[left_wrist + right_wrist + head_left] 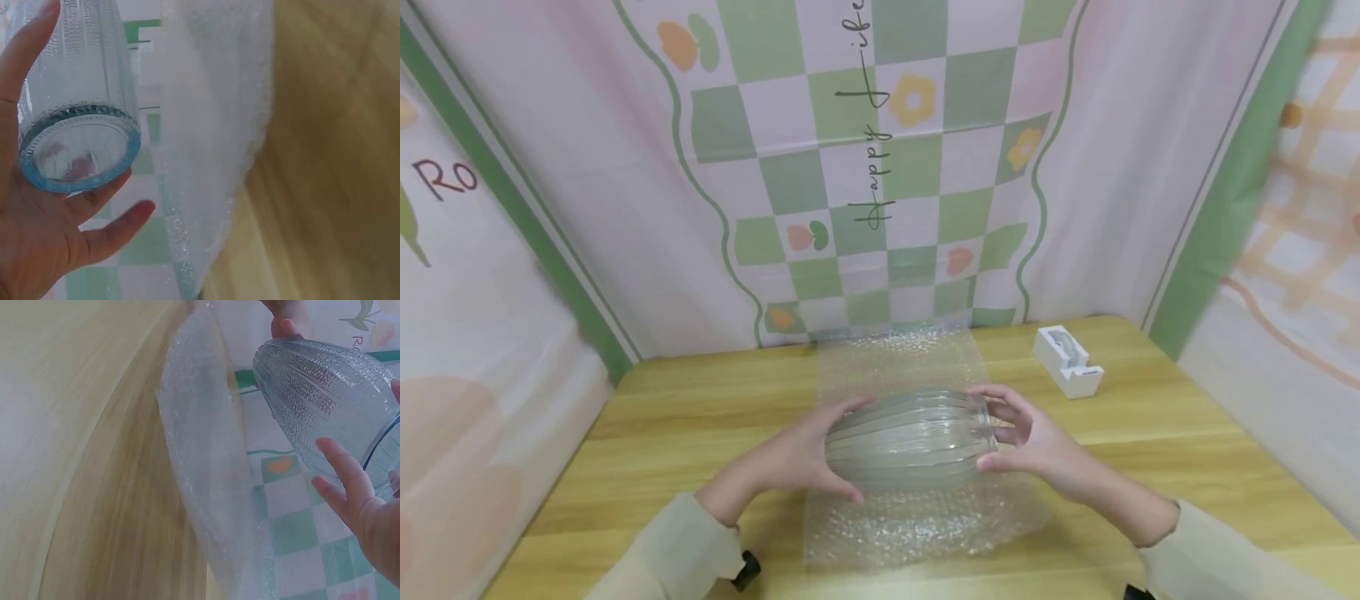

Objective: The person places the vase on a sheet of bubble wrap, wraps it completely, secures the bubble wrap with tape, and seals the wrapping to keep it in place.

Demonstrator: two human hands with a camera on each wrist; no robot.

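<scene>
Got the glass vase [910, 442] on its side between both hands, over the bubble wrap [917, 529] mid-tabletop [700, 417]; can't tell if the two touch. My left hand [805, 450] grips the base end, thumb and fingers spread around it; my right hand [1033, 442] holds the rim end, thumb near side, fingers apart. Wrap runs from the far edge toward the near one, white tape dispenser [1080, 384] near the far right corner.
</scene>
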